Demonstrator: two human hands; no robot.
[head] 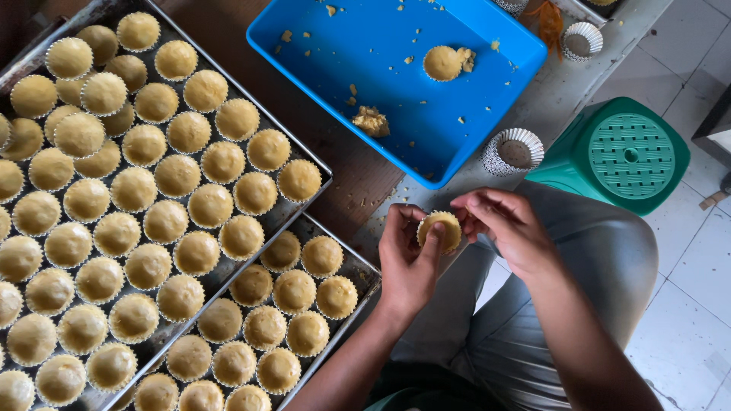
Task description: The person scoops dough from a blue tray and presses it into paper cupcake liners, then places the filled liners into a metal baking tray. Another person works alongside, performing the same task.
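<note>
Head view, hands: left hand [407,262] and right hand [506,228] pinch one fluted, dough-filled paper cup [441,231].
Blue tub [487,80]: smooth plastic, crumbs, perhaps one filled cup.
Metal trays [352,268]: rows of filled cups.

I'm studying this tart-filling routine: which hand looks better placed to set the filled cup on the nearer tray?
Probably the left hand: it cradles the dough-filled paper cup, thumb on the dough, and is nearer the lower tray. The right hand only pinches the rim from the far side.

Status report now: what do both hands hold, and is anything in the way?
Left hand and right hand both hold one filled paper cup. Filled trays at left, blue tub ahead. Nothing blocks the hands.
</note>
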